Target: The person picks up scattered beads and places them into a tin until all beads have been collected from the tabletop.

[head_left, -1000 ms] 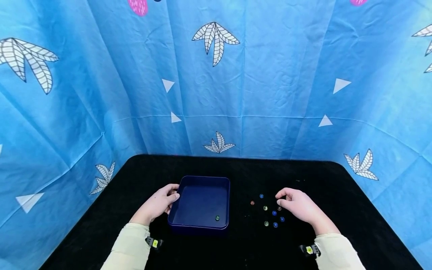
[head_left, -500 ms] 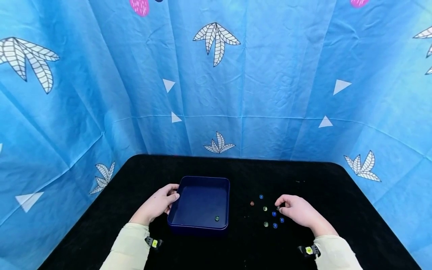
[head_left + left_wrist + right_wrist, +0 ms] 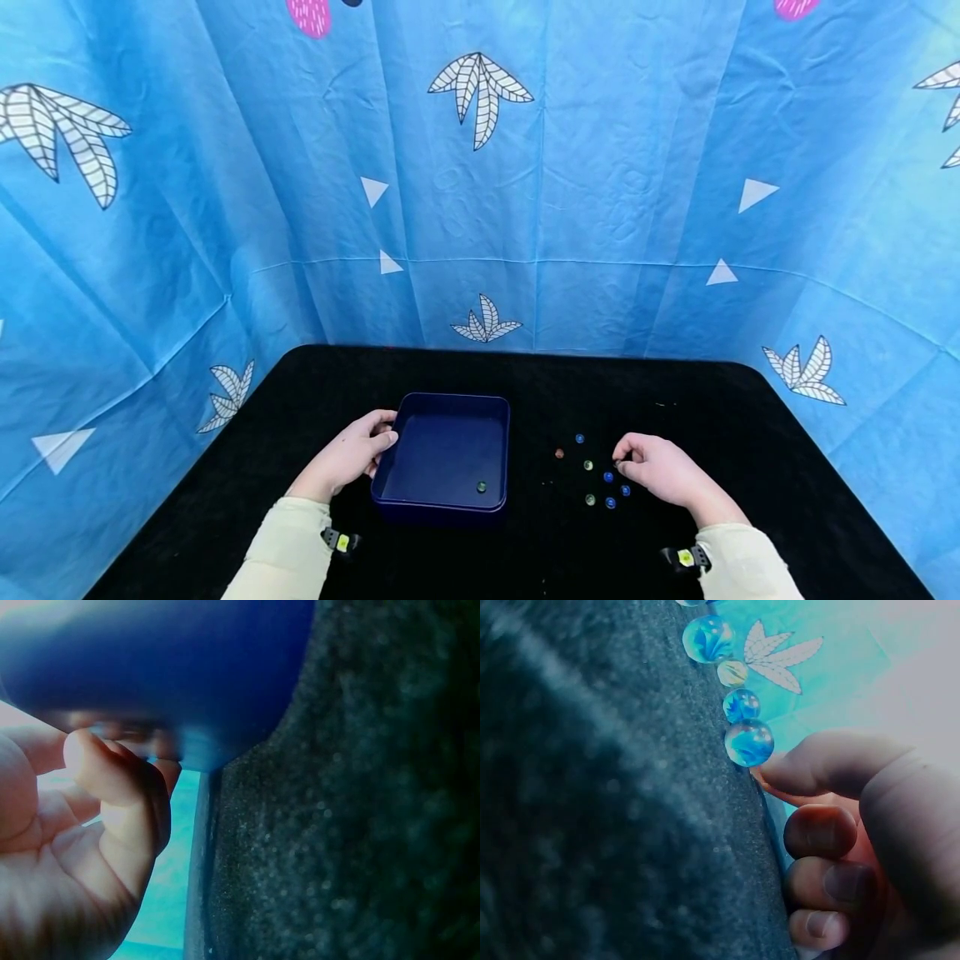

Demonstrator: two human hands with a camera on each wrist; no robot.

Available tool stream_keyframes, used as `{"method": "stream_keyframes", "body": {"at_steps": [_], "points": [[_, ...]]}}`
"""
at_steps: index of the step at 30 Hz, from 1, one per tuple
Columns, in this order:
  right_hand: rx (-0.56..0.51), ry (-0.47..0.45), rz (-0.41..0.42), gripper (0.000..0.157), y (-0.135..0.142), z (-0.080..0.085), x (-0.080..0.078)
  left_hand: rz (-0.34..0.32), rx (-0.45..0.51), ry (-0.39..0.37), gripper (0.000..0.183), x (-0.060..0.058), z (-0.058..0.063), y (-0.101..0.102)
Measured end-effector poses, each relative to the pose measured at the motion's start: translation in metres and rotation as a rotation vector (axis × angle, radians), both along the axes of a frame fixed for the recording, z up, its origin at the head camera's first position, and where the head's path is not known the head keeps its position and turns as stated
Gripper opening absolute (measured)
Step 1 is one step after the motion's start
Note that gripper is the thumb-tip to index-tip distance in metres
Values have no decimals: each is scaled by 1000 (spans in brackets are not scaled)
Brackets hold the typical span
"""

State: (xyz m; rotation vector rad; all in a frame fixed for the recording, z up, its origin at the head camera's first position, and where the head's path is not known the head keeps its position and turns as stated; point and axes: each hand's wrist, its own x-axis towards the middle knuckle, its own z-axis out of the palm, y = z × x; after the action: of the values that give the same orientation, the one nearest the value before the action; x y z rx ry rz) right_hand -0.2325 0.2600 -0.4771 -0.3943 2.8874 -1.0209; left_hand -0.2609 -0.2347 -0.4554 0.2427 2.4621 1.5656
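My left hand (image 3: pixel 352 450) grips the left side of a dark blue square tin (image 3: pixel 442 500), thumb over the rim and fingers along the outer wall. In the left wrist view, fingertips (image 3: pixel 82 750) press against the tin's shiny wall (image 3: pixel 187 667). One green marble (image 3: pixel 482 487) lies in the tin, near its front right corner. Over on the right, my right hand (image 3: pixel 663 469) pinches a small dark marble (image 3: pixel 617 464) between thumb and index finger, low over the table; the right wrist view hides it behind the thumb (image 3: pixel 802 769).
Loose glass marbles lie left of the right hand: blue ones such as a blue marble (image 3: pixel 626 491), clear green-yellow ones like a pale marble (image 3: pixel 590 500), and an orange marble (image 3: pixel 559 453). Black cloth covers the table (image 3: pixel 570 383). A blue patterned curtain (image 3: pixel 600 167) encloses it behind and at the sides.
The right hand has come down slightly toward the near side, and its thumb and index finger have closed on the dark marble. The left hand and tin have stayed in place.
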Motion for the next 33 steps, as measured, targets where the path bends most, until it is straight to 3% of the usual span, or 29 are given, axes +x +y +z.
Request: {"method": "stream_keyframes", "body": {"at_steps": [17,33], "points": [[-63,-15,-35,7,3,-3,0,-17,14,-25,45,-1,-1,-1],[-102,-1,-52,5,-8,11,1,-22,54,-33,46,1,-1,-4]]}}
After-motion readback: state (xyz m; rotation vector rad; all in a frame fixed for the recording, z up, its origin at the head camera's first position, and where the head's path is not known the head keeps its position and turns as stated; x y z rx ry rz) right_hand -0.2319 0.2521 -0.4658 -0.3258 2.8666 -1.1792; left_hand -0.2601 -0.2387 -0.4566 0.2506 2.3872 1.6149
